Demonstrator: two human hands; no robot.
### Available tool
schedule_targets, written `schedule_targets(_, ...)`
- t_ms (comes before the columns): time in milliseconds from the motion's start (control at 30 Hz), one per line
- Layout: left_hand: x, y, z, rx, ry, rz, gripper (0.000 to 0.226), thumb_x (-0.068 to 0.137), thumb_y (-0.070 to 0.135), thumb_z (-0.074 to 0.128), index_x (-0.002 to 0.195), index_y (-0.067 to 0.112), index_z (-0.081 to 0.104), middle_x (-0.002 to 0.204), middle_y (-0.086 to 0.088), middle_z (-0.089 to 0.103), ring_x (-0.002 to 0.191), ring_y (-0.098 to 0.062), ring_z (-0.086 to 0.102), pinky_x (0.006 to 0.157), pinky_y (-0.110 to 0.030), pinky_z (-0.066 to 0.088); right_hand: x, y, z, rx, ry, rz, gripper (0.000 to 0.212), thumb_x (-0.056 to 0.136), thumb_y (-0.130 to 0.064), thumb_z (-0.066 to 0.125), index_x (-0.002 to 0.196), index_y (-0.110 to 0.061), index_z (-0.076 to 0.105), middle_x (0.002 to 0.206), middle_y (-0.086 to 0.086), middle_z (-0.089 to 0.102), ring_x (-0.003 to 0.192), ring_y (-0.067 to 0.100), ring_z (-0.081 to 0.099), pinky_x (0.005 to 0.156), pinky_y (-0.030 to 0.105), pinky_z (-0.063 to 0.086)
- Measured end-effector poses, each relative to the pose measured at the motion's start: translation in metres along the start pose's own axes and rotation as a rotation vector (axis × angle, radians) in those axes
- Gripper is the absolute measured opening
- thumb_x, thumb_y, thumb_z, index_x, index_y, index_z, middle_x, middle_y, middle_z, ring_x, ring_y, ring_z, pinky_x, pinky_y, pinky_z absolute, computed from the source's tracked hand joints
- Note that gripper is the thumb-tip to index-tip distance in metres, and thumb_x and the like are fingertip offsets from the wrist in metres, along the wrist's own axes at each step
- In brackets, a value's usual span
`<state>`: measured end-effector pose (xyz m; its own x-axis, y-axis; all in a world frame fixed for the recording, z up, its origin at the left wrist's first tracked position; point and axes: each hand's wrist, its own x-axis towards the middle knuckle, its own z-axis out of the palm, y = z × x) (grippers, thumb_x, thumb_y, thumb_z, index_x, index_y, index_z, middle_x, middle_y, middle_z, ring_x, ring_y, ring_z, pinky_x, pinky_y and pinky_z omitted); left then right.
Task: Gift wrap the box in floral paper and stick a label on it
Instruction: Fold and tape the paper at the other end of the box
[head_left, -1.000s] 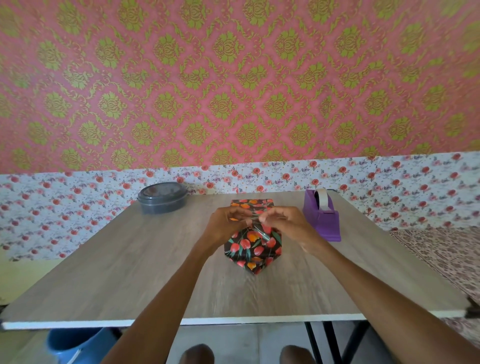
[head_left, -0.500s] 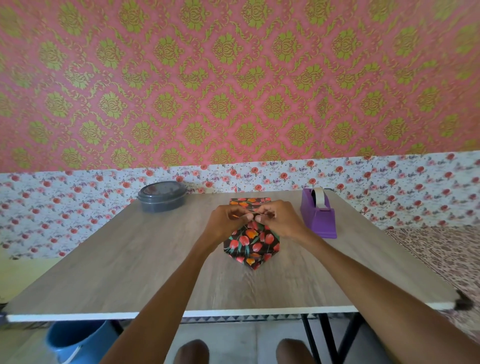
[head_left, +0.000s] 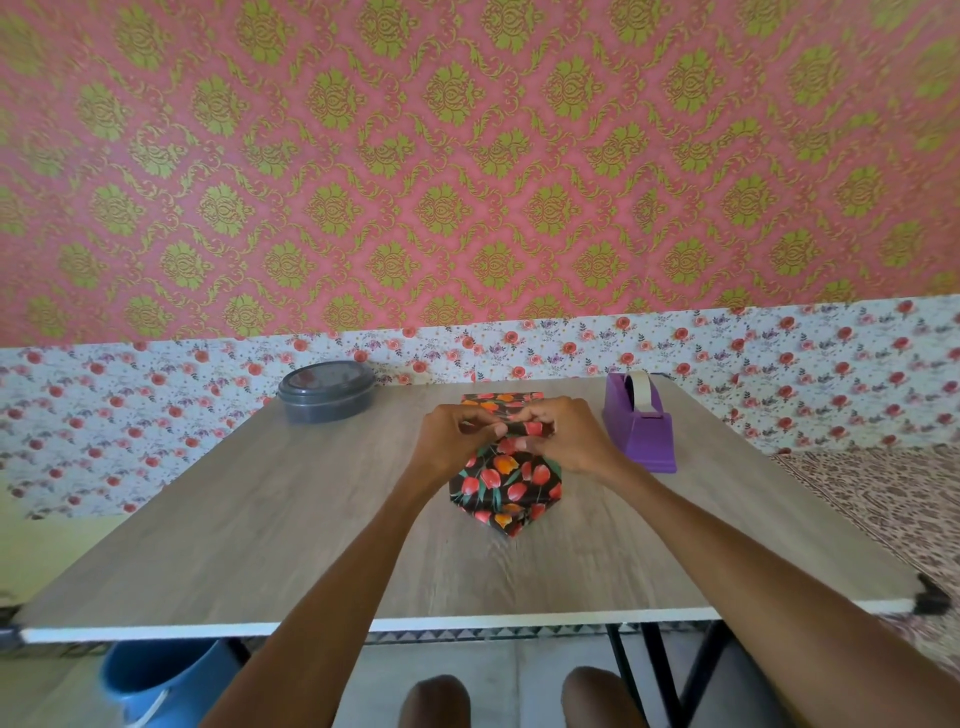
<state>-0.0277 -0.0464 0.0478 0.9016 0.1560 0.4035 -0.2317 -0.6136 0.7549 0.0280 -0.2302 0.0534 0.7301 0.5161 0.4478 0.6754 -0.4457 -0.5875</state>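
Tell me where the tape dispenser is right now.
In the head view, the purple tape dispenser stands on the table toward its far right, just right of the right hand and the wrapped box.

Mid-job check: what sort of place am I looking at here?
Probably a home room used for crafts: patterned wallpaper, a wood-look table holding a purple tape dispenser and the box in floral paper, a blue bucket underneath.
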Motion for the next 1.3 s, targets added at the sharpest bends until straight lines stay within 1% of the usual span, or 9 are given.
schedule_targets(167,-0.001,-0.003,-0.005,-0.059,-0.154,-0.059,0.045,0.08,0.029,0.079,0.121,0.029,0.06,0.108,0.01,0.068,0.092,-0.001,0.062,0.08,-0.02,0.051,0.0,-0.002,0.002,0.044,0.034,0.04,0.032,0.073,-0.014,0.085,0.101,-0.02,0.072,0.103,-0.005,0.072,0.097,0.007,0.065,0.08,0.022,0.049)
schedule_targets(267,0.002,-0.009,0.0,0.171,-0.087,-0.006,0.026,0.084,0.03,0.074,0.109,0.022,0.072,0.1,0.006,0.072,0.089,-0.01,0.067,0.075,-0.013,0.049,-0.001,-0.001,0.001,0.064,0.047,0.016,0.029,0.074,-0.015,0.084,0.1,-0.018,0.072,0.106,-0.005,0.072,0.094,0.002,0.062,0.081,0.02,0.045)
schedule_targets(433,0.0,-0.01,0.001,0.199,-0.054,0.008,0.017,0.084,0.029,0.075,0.099,0.019,0.075,0.094,0.006,0.073,0.084,-0.008,0.067,0.069,-0.007,0.044,-0.004,0.006,0.002,0.012,0.07,-0.061,0.03,0.071,-0.019,0.087,0.099,-0.017,0.076,0.101,-0.006,0.074,0.093,0.008,0.067,0.084,0.023,0.052)
schedule_targets(567,-0.012,-0.01,-0.007,0.101,-0.099,0.073,0.048,0.072,0.017,0.086,0.115,0.022,0.067,0.097,0.006,0.071,0.079,0.003,0.065,0.069,-0.005,0.046,-0.009,0.015,0.007,-0.016,0.102,-0.111,0.019,0.072,-0.016,0.086,0.088,-0.017,0.078,0.089,-0.007,0.075,0.079,0.006,0.069,0.071,0.018,0.051)
schedule_targets(667,-0.02,-0.015,-0.007,0.345,-0.087,0.204,0.046,0.07,0.013,0.086,0.113,0.021,0.07,0.101,0.002,0.071,0.084,-0.008,0.064,0.076,-0.015,0.05,-0.017,0.015,0.012,-0.065,0.18,-0.158,0.015,0.073,-0.014,0.084,0.084,-0.022,0.078,0.089,-0.009,0.076,0.076,0.006,0.07,0.073,0.025,0.056)
schedule_targets(800,-0.033,-0.022,0.0,0.434,0.057,0.324,0.031,0.071,-0.009,0.073,0.095,0.011,0.077,0.096,-0.006,0.073,0.088,-0.022,0.065,0.078,-0.016,0.043,-0.029,0.018,0.021,-0.362,0.282,-0.458,0.029,0.061,0.001,0.08,0.082,-0.019,0.078,0.086,-0.004,0.076,0.078,0.015,0.072,0.069,0.029,0.059)
schedule_targets(933,-0.042,-0.031,0.006,0.541,0.12,0.349,0.035,0.068,-0.012,0.066,0.092,0.011,0.076,0.097,-0.008,0.072,0.09,-0.028,0.063,0.071,-0.035,0.054,-0.039,0.032,0.032,-0.723,0.262,-0.772,0.02,0.084,-0.009,0.057,0.084,-0.018,0.075,0.088,-0.003,0.072,0.086,0.02,0.066,0.072,0.031,0.053)
schedule_targets(1167,-0.057,-0.035,0.01,0.722,0.136,0.546,0.025,0.063,-0.003,0.082,0.081,0.012,0.074,0.092,-0.004,0.066,0.085,-0.025,0.061,0.055,-0.03,0.05,-0.04,0.046,0.043,-0.875,0.256,-0.856,0.024,0.093,-0.011,0.051,0.086,-0.014,0.073,0.095,0.003,0.067,0.095,0.026,0.061,0.08,0.036,0.052)
schedule_targets(1300,-0.057,-0.038,0.01,0.744,0.102,0.552,0.021,0.068,0.001,0.082,0.083,0.012,0.073,0.098,-0.003,0.063,0.091,-0.025,0.057,0.062,-0.032,0.05,-0.037,0.049,0.037,-0.901,0.178,-0.923,0.024,0.092,-0.009,0.049,0.087,-0.014,0.072,0.098,0.004,0.066,0.098,0.029,0.062,0.089,0.038,0.051)
